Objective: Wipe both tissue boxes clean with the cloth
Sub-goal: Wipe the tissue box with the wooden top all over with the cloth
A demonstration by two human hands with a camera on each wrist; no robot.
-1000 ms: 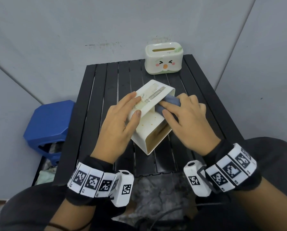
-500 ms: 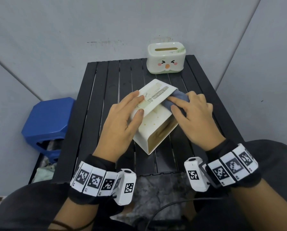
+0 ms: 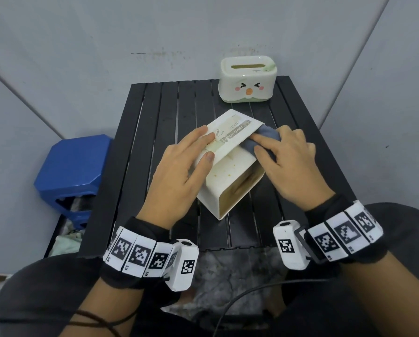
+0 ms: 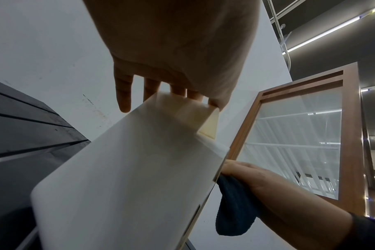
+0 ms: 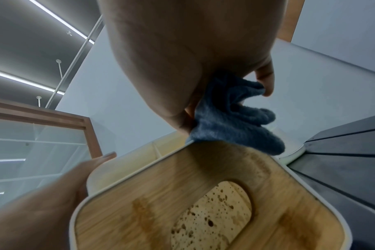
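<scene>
A white tissue box lies tipped on its side in the middle of the black slatted surface, its wooden lid facing the person; the lid's oval slot shows in the right wrist view. The left hand rests on the box's left side, its fingers straight and flat over the label, thumb against the near face; the right hand curls its fingers around a bunched blue cloth and presses it against the box's right side, near the far edge. A second tissue box, cream with a cartoon face and a green base, stands upright at the far right of the surface, well apart from the hands; a blue stool sits on the floor to the left.
</scene>
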